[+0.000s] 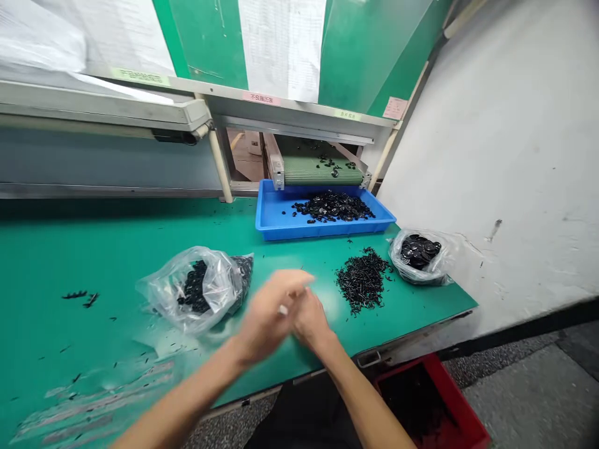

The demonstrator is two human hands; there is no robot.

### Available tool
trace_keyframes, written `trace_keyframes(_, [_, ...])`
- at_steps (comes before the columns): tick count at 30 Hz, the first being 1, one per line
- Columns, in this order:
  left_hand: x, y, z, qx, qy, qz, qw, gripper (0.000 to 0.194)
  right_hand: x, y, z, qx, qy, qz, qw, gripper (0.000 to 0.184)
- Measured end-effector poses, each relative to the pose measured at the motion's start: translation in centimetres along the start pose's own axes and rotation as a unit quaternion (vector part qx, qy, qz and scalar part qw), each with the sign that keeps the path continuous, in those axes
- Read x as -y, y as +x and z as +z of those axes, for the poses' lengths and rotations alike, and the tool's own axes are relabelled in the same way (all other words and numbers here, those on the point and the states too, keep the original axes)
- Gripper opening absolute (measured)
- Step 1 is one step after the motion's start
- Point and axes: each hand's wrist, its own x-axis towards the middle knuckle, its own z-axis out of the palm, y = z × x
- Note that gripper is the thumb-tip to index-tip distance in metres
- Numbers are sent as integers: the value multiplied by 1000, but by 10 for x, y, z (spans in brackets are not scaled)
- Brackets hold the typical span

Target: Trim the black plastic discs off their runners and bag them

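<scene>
The left hand and right hand are close together and partly curled over the green worktop, too blurred to tell whether either grips anything. An open plastic bag of small black parts lies just beside the left hand, and a pile of black slivers near the right; a careless sideways sweep could spill the bag or scatter the slivers.

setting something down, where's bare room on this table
Widest, nearly bare: green tabletop behind the left clear plastic bag of black parts, up to the blue rectangular plastic tray. Narrow: between the right hand and loose black pile. Crowded: from that pile to the right clear plastic bag. Front left: scattered black bits.
</scene>
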Motion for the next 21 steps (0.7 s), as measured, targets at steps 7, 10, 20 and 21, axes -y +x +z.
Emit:
trace_keyframes(7, [78, -27, -159, -140, 313, -331, 879, 39, 8, 45, -11, 58, -60, -52, 995, 30])
trace_keyframes(10, [92, -41, -170, -137, 312, -362, 868, 49, 8, 68, -19, 70, -58, -61, 994, 32])
trace_keyframes(20, [105, -57, -191, -136, 105, -481, 860, 28, 89, 40, 0, 12, 102, -16, 995, 89])
trace_keyframes(21, [107, -55, -191, -152, 81, -479, 861, 16, 97, 43, 6, -1, 106, -12, 994, 76])
